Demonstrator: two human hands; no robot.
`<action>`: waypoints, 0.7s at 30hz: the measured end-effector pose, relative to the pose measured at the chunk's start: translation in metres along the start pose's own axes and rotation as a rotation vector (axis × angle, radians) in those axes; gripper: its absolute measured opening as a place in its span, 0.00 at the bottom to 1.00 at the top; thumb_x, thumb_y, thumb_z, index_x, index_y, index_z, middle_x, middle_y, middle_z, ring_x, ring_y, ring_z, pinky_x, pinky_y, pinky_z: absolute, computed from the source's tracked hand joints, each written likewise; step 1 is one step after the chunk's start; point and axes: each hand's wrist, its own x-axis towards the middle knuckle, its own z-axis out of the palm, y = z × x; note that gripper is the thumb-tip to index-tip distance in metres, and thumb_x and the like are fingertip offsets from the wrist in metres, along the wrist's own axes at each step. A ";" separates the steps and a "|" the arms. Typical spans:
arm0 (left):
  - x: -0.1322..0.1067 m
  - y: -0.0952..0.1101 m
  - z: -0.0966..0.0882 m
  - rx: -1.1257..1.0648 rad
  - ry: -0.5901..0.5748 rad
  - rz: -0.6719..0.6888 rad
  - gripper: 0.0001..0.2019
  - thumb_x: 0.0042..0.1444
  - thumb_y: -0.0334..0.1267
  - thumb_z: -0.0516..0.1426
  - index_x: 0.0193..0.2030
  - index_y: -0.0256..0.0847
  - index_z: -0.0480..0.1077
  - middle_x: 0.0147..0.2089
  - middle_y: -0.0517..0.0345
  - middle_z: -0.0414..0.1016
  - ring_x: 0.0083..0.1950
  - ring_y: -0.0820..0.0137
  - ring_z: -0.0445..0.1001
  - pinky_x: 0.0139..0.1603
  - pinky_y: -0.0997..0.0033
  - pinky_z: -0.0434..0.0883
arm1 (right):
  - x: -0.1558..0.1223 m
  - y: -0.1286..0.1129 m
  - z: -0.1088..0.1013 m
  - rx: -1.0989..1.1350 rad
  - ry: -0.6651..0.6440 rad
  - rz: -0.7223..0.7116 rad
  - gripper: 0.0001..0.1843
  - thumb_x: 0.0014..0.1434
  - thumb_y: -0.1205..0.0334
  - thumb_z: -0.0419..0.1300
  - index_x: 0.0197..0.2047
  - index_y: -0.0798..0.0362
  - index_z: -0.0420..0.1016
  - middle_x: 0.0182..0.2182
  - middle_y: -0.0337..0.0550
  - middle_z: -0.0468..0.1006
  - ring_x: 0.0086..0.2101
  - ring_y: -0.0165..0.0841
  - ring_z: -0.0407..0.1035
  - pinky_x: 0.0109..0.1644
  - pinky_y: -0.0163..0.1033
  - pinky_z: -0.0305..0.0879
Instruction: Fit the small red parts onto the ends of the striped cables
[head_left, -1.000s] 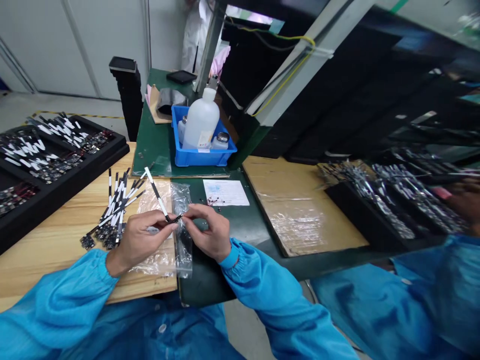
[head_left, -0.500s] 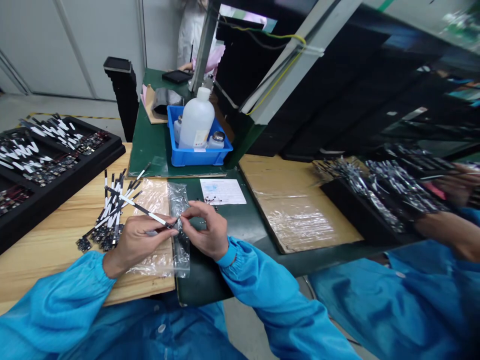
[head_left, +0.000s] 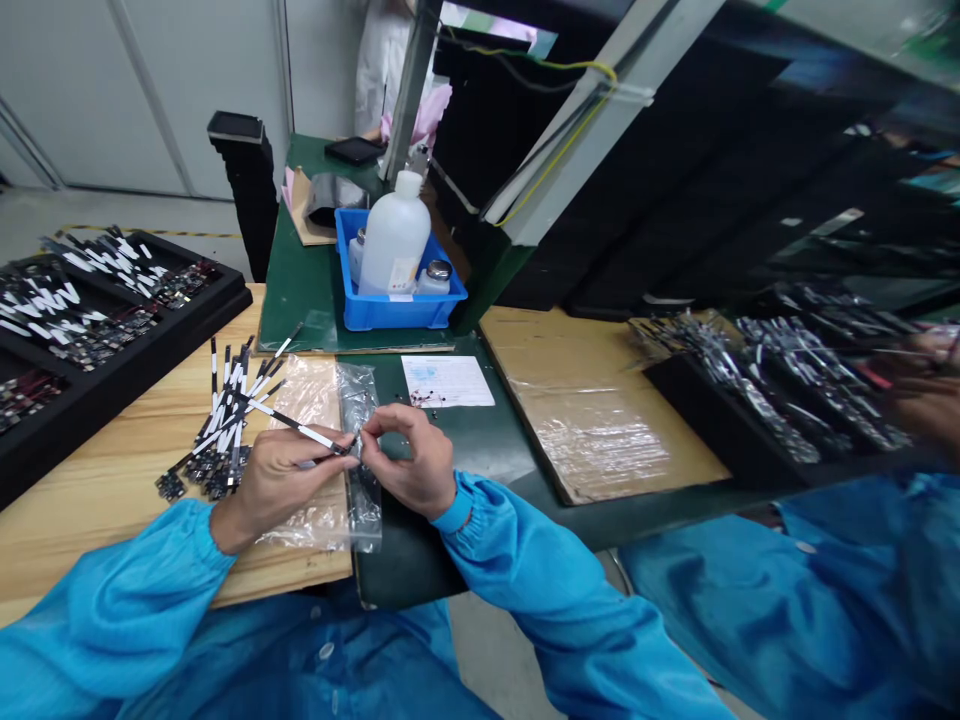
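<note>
Between the two hands, above a clear plastic bag (head_left: 322, 525), sits one slim, flat, black-and-white banded strip (head_left: 288, 420) with a small dark piece at its near end. The left hand (head_left: 279, 482) pinches it by that end between thumb and forefinger, and its free length slants up and leftward. At the dark piece, the right hand (head_left: 412, 465) brings thumb and forefinger together; the parts are so tiny that I cannot tell whether these fingertips grip anything.

Left of the hands lies one tangled heap of similar strips (head_left: 225, 430), too overlapped to count. Beyond are one white printed paper sheet (head_left: 457, 376) and one blue plastic bin (head_left: 397, 316) holding three bottles, one large (head_left: 394, 240) and two small.

One second ago the held strip stood much steeper; now it leans low toward the heap.
</note>
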 end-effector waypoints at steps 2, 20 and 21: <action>0.000 0.001 0.000 0.012 -0.002 -0.008 0.03 0.51 0.34 0.69 0.34 0.44 0.83 0.40 0.56 0.85 0.39 0.63 0.84 0.44 0.68 0.82 | -0.001 0.001 0.001 -0.009 -0.003 0.003 0.19 0.59 0.69 0.62 0.52 0.48 0.65 0.33 0.35 0.82 0.31 0.29 0.79 0.41 0.35 0.77; 0.009 0.007 0.002 -0.326 0.210 -0.466 0.14 0.55 0.42 0.66 0.46 0.38 0.78 0.31 0.59 0.79 0.25 0.70 0.80 0.27 0.73 0.80 | -0.002 0.023 -0.004 0.195 0.082 0.143 0.17 0.61 0.68 0.62 0.53 0.50 0.69 0.29 0.37 0.72 0.25 0.27 0.67 0.29 0.34 0.68; 0.010 0.008 0.001 -0.325 0.216 -0.447 0.15 0.55 0.43 0.65 0.47 0.38 0.77 0.31 0.59 0.78 0.25 0.71 0.79 0.27 0.73 0.80 | -0.004 0.025 -0.005 0.173 0.083 0.142 0.18 0.60 0.68 0.63 0.53 0.50 0.69 0.30 0.37 0.73 0.25 0.28 0.68 0.29 0.35 0.69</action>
